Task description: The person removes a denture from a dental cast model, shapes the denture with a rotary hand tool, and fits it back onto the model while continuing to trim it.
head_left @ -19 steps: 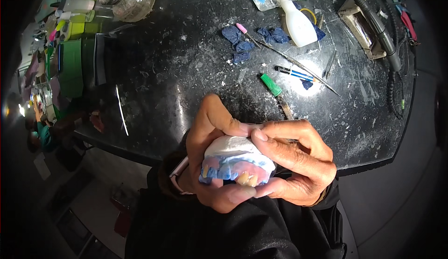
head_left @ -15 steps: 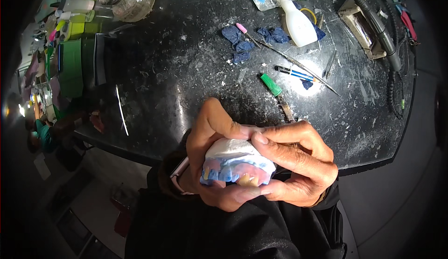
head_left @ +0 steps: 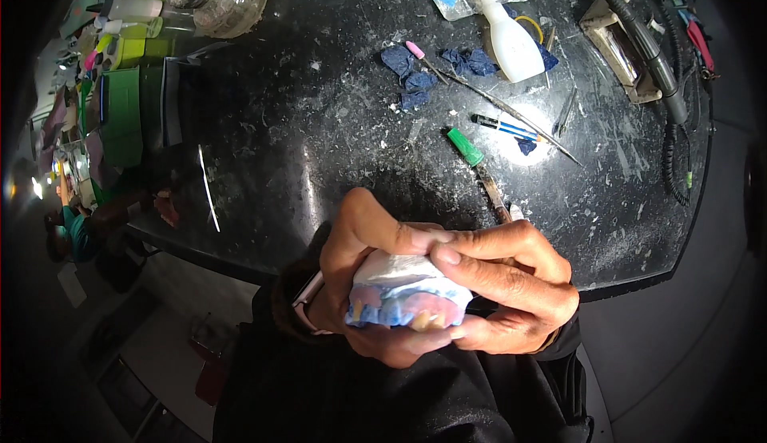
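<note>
Grasping dental model [head_left: 407, 293], lower centre, between left fingers [head_left: 369, 221] and right fingers [head_left: 507, 282]; could drop it through uneven pressure.

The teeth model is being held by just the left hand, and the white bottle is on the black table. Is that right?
Not quite: the left hand isn't alone. The head view shows the right hand holding the teeth model too. The white bottle is on the black table, as you said.
</note>
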Motion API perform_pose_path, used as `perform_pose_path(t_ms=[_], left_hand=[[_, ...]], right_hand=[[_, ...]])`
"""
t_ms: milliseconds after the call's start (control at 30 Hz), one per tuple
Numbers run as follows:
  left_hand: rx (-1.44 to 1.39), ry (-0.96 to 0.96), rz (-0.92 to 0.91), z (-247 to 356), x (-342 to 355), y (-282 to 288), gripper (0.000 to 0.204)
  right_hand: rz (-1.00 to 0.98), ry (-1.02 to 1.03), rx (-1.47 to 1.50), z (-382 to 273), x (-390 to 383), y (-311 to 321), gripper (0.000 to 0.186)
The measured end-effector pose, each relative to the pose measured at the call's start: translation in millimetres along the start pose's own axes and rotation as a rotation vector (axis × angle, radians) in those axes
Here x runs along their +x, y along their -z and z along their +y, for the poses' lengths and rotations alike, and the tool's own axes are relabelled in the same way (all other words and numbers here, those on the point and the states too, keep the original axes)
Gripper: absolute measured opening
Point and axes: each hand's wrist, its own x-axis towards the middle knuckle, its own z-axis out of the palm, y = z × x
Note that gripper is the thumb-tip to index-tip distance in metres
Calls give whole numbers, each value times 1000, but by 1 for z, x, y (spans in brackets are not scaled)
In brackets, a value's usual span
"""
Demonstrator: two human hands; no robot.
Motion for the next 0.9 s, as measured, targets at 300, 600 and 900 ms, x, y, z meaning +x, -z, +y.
perform_pose_path(t_ms=[300,600,900], left_hand=[[-349,-5,-166,-5,-1,-5,71],[-180,-151,-109,4,5,-1,68],[-110,47,-64,14,-7,-6,64]], right_hand=[[-21,-42,173,-1,-1,9,62],[-28,-13,101,-6,0,6,57],[-6,-105,33,-17,2,10,52]])
